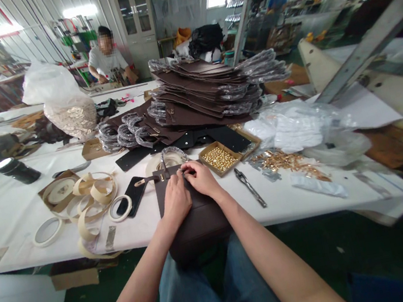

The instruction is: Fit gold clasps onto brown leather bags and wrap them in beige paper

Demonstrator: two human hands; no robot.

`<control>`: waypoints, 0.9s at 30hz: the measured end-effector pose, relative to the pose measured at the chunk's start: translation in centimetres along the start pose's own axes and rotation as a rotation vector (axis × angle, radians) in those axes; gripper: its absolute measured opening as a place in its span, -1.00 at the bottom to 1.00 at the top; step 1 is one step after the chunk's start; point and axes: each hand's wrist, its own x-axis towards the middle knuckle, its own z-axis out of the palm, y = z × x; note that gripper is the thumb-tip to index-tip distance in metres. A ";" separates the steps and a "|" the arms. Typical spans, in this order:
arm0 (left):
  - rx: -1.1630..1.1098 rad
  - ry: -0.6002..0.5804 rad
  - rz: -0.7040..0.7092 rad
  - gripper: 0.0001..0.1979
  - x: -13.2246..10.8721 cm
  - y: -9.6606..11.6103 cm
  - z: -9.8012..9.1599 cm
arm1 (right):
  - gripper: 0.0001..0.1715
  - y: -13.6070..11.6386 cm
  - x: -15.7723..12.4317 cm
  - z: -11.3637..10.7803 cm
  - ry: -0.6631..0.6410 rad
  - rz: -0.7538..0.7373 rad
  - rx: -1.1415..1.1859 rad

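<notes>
A dark brown leather bag [198, 223] rests on my lap and leans against the table's front edge. At its upper left a strap with a metal tip [145, 181] sticks out to the side, beside a small gold fitting [162, 177]. A plastic-wrapped handle [164, 160] stands up from the bag's top. My left hand [176, 196] lies over the bag with its fingers closed near the top edge. Right beside it, my right hand [201, 178] is closed in a pinch at the same spot. Whatever small thing is between the fingertips is too small to name.
A box of gold studs [220, 158] and loose gold hardware [292, 162] lie to the right, near metal pliers [250, 188]. Stacked brown leather pieces [199, 89] rise behind. A phone [136, 195], tape rolls [48, 232] and curled tape [87, 211] lie left. Another person [107, 58] sits beyond.
</notes>
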 end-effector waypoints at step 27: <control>-0.145 0.113 -0.016 -0.28 -0.3 -0.9 0.7 | -0.78 -0.6 0.7 1.3 0.067 -0.121 -0.166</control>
